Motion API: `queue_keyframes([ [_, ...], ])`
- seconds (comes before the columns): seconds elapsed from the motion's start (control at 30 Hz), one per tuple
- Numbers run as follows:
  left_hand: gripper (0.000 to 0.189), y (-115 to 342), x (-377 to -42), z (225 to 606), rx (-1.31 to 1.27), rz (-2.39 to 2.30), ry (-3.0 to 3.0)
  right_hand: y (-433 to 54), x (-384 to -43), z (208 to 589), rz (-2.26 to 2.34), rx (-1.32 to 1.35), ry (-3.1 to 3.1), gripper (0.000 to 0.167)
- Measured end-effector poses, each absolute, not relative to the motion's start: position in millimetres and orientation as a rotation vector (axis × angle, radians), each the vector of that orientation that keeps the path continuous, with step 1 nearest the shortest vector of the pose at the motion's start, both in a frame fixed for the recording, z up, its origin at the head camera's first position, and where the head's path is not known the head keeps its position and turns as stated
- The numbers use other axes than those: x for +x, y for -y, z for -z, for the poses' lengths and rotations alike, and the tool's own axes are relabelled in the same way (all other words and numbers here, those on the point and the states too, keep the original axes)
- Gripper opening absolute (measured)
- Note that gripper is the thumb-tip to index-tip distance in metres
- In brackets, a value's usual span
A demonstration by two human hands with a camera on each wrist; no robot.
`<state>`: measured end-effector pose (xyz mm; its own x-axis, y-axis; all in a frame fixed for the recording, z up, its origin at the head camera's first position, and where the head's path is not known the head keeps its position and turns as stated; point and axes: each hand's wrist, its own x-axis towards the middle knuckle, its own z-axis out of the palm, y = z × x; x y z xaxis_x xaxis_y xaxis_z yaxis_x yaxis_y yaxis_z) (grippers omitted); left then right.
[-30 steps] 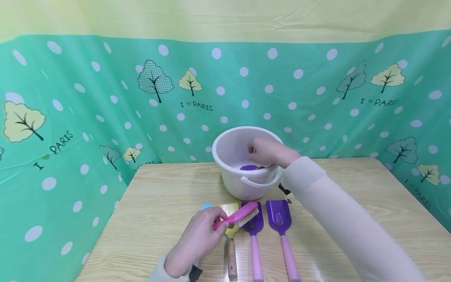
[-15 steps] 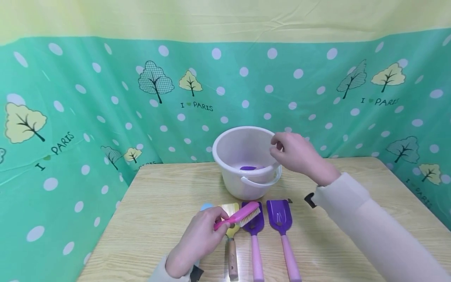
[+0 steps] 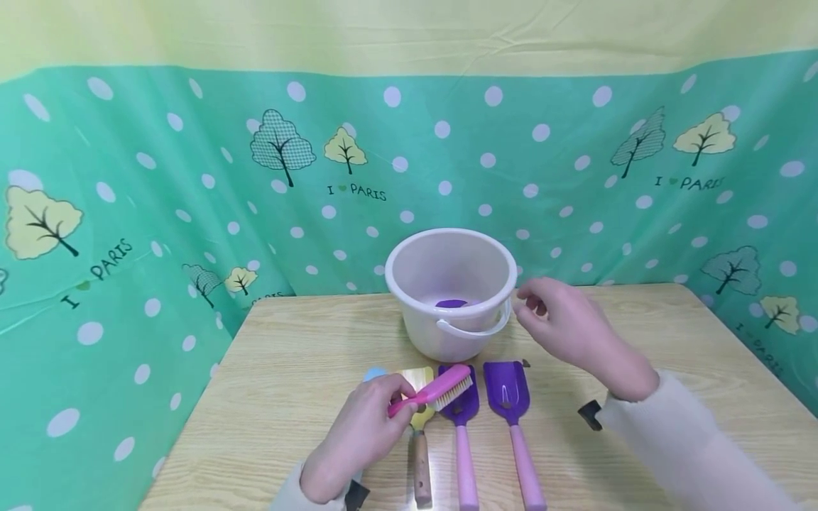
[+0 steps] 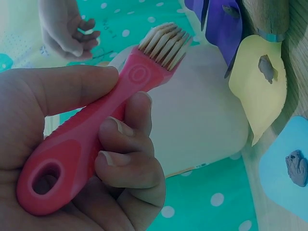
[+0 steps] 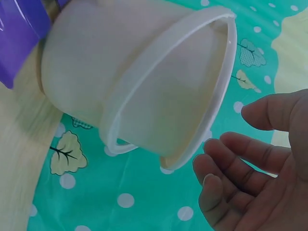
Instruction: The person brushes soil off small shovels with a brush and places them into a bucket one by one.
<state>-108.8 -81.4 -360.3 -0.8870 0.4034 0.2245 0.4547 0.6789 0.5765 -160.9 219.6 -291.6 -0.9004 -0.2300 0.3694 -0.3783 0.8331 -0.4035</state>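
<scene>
Above the row of shovels, my left hand grips a pink brush by its handle, its pale bristles facing down and to the right. The left wrist view shows the thumb and curled fingers around the brush handle. My right hand hovers just right of a white bucket, fingers loosely bent and holding nothing. At the bottom of the bucket lies a purple piece, mostly hidden by the rim. The right wrist view has the bucket rim just beyond the fingertips.
In front of the bucket lie two purple shovels with pink handles, a yellow shovel with a wooden handle, and a light blue one partly under my left hand. Small grey lumps sit on blades. A green curtain hangs behind.
My right hand has come up out of the bucket, passed over its right rim and moved right and lower. The left hand with the brush has stayed in place.
</scene>
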Motion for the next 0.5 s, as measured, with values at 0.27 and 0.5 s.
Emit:
queue_keyframes([
  [0.27,0.006,82,-108,360,-0.718,0.986,2.809,-223,-141,312,-0.647,0.461,2.663,0.011],
  [0.5,0.007,82,-108,361,-0.718,0.988,2.809,-219,-118,326,-0.579,0.430,2.790,0.011],
])
